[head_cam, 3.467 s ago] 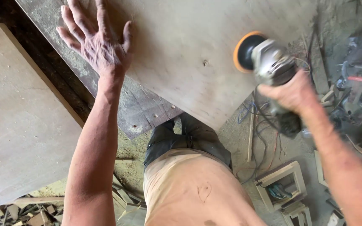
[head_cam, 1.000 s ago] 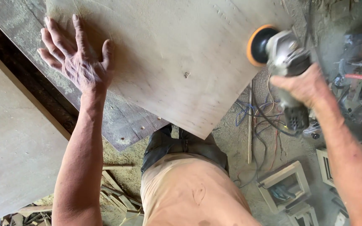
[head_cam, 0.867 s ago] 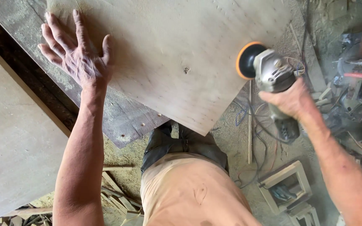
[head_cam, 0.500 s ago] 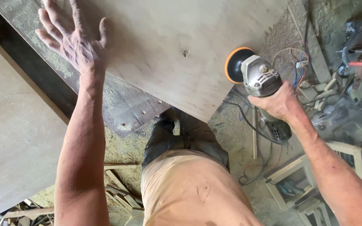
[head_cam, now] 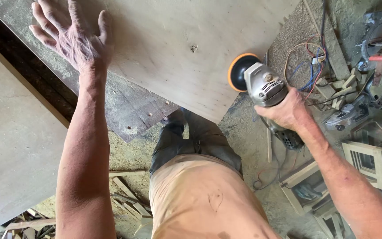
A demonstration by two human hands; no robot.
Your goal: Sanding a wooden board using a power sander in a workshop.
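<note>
Head view: right hand (head_cam: pixel 284 110) grips the grinder (head_cam: pixel 261 86) at the plywood (head_cam: pixel 177 44) edge; left hand (head_cam: pixel 69 35) lies flat, open. Disc could catch the corner and kick.

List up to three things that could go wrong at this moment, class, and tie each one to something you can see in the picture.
1. The sander works the plywood sheet's overhanging edge, held only by the right hand; the spinning orange-rimmed disc could slip off the edge towards the legs.
2. The sheet looks held only by the flat left hand, so it might shift.
3. Loose wires and wood offcuts on the floor could cause tripping or snag the tool's cord.
</note>
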